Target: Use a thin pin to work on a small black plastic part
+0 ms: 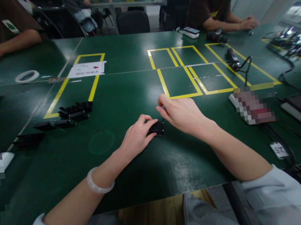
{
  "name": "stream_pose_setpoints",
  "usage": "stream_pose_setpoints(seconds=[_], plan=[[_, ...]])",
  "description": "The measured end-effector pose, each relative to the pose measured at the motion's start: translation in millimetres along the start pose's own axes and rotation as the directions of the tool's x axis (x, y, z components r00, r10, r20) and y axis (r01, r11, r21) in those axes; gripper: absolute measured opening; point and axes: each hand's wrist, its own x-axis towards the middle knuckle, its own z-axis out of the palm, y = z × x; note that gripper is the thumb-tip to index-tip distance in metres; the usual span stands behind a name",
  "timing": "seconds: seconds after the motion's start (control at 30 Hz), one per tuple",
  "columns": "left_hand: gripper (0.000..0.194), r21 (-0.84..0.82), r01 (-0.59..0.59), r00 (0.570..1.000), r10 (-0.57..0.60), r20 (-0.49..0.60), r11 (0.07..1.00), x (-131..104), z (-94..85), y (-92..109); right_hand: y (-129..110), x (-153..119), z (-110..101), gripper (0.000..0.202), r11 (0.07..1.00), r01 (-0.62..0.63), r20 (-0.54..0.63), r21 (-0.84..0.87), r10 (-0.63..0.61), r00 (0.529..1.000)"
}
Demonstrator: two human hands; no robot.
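Near the middle of the green table [124,90], a small black part [157,128] lies between the thumb and fingers of my left hand [139,135], which wears a pale bracelet [100,181] on its wrist. My right hand [180,113] is just to the right and slightly above, its fingers curled and pinched. A thin dark piece shows beneath its fingertips, by the part's right edge; whether the fingers hold it is too small to tell. Several black parts [76,112] lie in a group to the left.
Yellow tape outlines [184,95] mark the table. A tape roll [27,76] and a paper sheet [86,69] lie at the back left. At the right are a black tool [232,58], cables [293,42] and a blurred device [252,106]. People sit across the table.
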Motion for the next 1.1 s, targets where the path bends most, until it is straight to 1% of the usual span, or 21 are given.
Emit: stream_pose_setpoints(seconds=[0.13, 0.3, 0.47, 0.53, 0.6, 0.73, 0.8, 0.87, 0.93, 1.1], plan=[[0.04, -0.001, -0.002, 1.0, 0.002, -0.014, 1.0, -0.8, 0.7, -0.1, -0.7, -0.1, -0.9, 0.031, 1.0, -0.004, 0.023, -0.006, 0.004, 1.0], [0.036, 0.028, -0.001, 1.0, 0.002, -0.026, 1.0, -0.7, 1.4, -0.8, -1.3, -0.6, -1.1, 0.028, 1.0, 0.02, -0.021, 0.001, -0.02, 1.0], [0.039, 0.057, 0.011, 1.0, -0.011, -0.008, 0.998, 0.1, -0.6, 0.5, 0.5, 1.8, 2.7, 0.037, 0.998, 0.003, -0.003, -0.065, -0.003, 1.0], [0.04, 0.059, 0.013, 1.0, -0.012, -0.011, 0.998, 0.3, -1.4, 1.3, 1.3, 2.2, 4.2, 0.034, 0.997, 0.003, -0.006, -0.076, -0.003, 1.0], [0.039, 0.063, 0.011, 1.0, -0.011, -0.014, 0.998, 0.4, -1.8, 1.6, 1.3, 1.5, 4.3, 0.029, 0.999, 0.014, -0.024, -0.052, -0.015, 1.0], [0.035, 0.081, 0.009, 1.0, -0.007, -0.021, 0.997, 0.1, -0.5, 0.6, -0.1, -0.5, 1.8, 0.029, 1.0, 0.021, -0.056, 0.002, -0.021, 0.998], [0.035, 0.088, 0.006, 1.0, -0.004, -0.026, 0.996, -0.1, 0.5, -0.3, -0.2, -0.1, 1.4, 0.03, 1.0, 0.018, -0.04, -0.006, -0.018, 0.999], [0.036, 0.094, 0.004, 1.0, -0.002, -0.03, 0.996, -0.1, 1.4, -1.1, 0.5, 1.3, 2.4, 0.036, 0.999, 0.012, -0.008, -0.034, -0.012, 1.0], [0.036, 0.101, 0.001, 1.0, 0.003, -0.031, 0.995, 0.3, 1.6, -1.6, 1.8, 3.0, 4.3, 0.036, 0.998, -0.003, 0.006, -0.061, 0.003, 1.0], [0.039, 0.124, -0.013, 0.999, 0.016, -0.029, 0.992, 2.3, 0.2, -2.3, 3.8, 4.5, 8.1, 0.031, 1.0, 0.001, -0.011, -0.025, -0.001, 1.0]])
